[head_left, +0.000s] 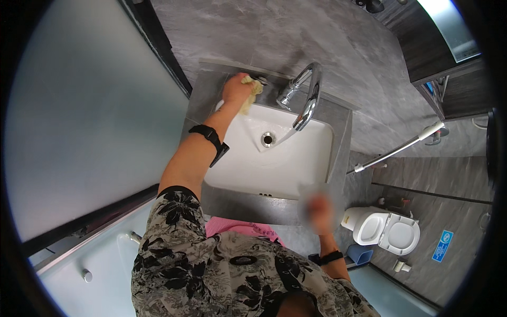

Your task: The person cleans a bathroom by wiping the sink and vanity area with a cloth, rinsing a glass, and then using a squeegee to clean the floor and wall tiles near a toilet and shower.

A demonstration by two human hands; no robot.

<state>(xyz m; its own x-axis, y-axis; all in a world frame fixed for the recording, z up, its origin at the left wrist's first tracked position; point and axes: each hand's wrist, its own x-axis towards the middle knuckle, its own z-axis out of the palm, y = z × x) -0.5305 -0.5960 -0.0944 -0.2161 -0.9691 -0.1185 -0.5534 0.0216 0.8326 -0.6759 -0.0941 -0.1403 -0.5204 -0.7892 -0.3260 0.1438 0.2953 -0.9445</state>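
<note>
At the back left of the grey stone-look counter (225, 196), my left hand (234, 92) grips a crumpled pale-yellow cloth (249, 104). Part of the cloth hangs over the rear rim of the white rectangular washbasin (245, 174). A small shiny metal item (261, 80) sits just beyond the cloth, partly covered by it. To the right of it stands a tall chrome swivel faucet (313, 95), its spout over the basin. The metal drain (268, 139) lies uncovered. My right hand (320, 210) is near the counter's front right corner; blur hides its fingers.
A frosted glass panel (99, 119) borders the counter's left side. Rightward, a pole with a white handle (396, 152) leans at the wall. Farther off are a toilet (370, 230) with raised lid and a blue bin (359, 254). A dark cabinet (431, 43) hangs upper right.
</note>
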